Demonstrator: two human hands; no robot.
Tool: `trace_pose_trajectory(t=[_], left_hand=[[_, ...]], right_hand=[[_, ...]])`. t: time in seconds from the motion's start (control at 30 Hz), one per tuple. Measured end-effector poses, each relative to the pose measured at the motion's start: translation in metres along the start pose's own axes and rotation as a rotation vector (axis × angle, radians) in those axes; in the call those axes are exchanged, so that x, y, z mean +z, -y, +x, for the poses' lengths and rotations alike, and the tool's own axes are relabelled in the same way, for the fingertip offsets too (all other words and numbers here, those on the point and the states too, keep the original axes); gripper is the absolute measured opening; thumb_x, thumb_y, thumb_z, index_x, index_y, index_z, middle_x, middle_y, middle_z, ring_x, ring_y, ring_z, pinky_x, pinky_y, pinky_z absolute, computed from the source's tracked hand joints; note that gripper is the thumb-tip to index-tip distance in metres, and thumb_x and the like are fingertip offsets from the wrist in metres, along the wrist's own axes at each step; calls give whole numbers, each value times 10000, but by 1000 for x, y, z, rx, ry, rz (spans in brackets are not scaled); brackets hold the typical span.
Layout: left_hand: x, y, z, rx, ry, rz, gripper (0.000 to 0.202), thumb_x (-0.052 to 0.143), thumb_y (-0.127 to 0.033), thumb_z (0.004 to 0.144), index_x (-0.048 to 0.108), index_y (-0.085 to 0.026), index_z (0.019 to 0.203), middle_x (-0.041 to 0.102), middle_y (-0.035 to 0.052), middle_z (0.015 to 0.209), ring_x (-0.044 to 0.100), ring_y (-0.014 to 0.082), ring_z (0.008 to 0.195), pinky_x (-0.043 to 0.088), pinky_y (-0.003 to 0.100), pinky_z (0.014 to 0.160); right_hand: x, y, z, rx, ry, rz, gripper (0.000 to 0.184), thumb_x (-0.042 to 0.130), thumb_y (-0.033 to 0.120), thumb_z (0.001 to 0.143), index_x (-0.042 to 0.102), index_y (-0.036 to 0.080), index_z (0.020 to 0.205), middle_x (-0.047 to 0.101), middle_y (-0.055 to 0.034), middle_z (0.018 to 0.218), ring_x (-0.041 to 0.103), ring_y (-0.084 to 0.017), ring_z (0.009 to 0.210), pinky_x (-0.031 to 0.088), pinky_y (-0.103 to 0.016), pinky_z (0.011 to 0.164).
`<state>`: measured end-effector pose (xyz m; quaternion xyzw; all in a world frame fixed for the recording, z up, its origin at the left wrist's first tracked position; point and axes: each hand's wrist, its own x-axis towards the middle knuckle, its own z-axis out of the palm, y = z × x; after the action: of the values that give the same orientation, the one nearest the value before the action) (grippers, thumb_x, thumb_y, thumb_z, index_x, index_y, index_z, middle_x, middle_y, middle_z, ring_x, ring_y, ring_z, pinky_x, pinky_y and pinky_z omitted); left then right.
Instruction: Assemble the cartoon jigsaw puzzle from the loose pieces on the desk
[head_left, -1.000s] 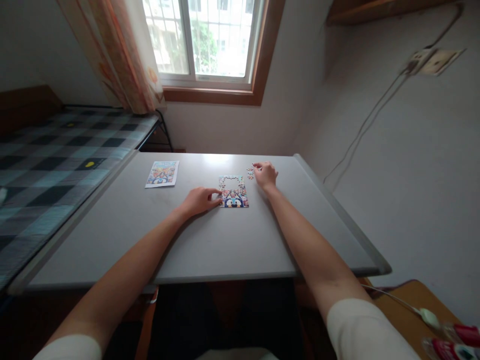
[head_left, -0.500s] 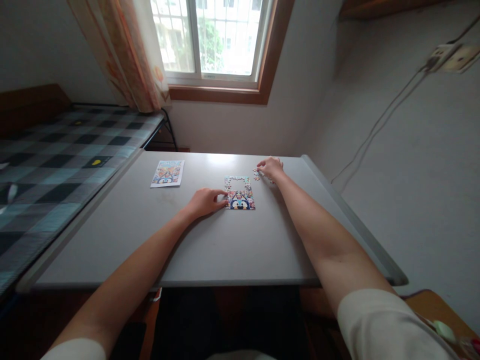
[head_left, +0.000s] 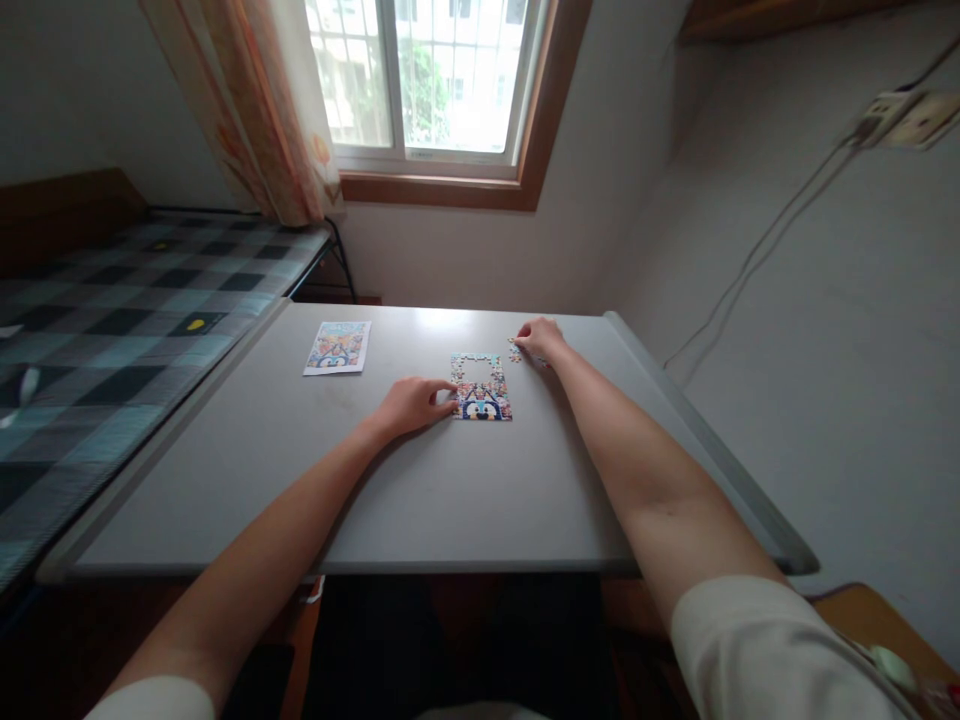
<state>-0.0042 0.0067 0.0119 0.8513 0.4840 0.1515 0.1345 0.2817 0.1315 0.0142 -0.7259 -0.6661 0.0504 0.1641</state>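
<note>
A small colourful jigsaw puzzle (head_left: 481, 388) lies partly assembled on the grey table (head_left: 420, 480), with a gap in its upper middle. My left hand (head_left: 411, 404) rests on the table at the puzzle's left edge, fingers curled, fingertips touching its lower left side. My right hand (head_left: 540, 338) is further back to the right of the puzzle, fingers bent down over loose puzzle pieces (head_left: 515, 349). Whether it holds a piece is hidden by the fingers.
A picture card (head_left: 337, 347) showing the puzzle's image lies at the table's back left. A bed with a checked cover (head_left: 112, 330) stands against the table's left side. A wall is close on the right, and a window with a curtain (head_left: 247, 110) is behind.
The view has shifted slightly. My right hand stays over the loose pieces and has drawn a little closer to the puzzle. My left hand has not moved from the puzzle's edge.
</note>
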Motion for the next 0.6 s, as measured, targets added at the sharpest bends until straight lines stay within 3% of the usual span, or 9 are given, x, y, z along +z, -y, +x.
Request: trace_pose_trajectory(t=[0.17,0.33,0.47,0.6], left_hand=[[0,0,0,2,-4,9,400,543,-521,828,706,-302,1121,658,3,686,552,140,597,327,237,576],[1,0,0,6,-5,5,396,540,-520,831,703,-305,1122,657,-2,685,545,134,582,318,238,566],[0,1,0,15,-8,2,395,538,-516,834,703,-301,1122,662,-1,691,546,133,583,316,240,567],[0,0,0,8,0,7,401,537,-510,833,701,-295,1129,665,1,691,555,138,595,327,240,579]], right_hand=[[-1,3,-10,-52,-10,48,118,674,170,733,727,161,838,716,-82,860,627,-180,813,464,-284,774],[-6,18,-17,-134,-78,191,239,610,132,761,718,175,969,712,-57,859,629,-171,815,463,-297,822],[-8,38,-30,-162,-45,546,223,571,174,774,712,153,946,704,-61,842,620,-149,730,492,-286,721],[-6,52,-53,-111,19,885,232,663,202,695,675,129,915,702,-66,785,619,-145,698,502,-276,660]])
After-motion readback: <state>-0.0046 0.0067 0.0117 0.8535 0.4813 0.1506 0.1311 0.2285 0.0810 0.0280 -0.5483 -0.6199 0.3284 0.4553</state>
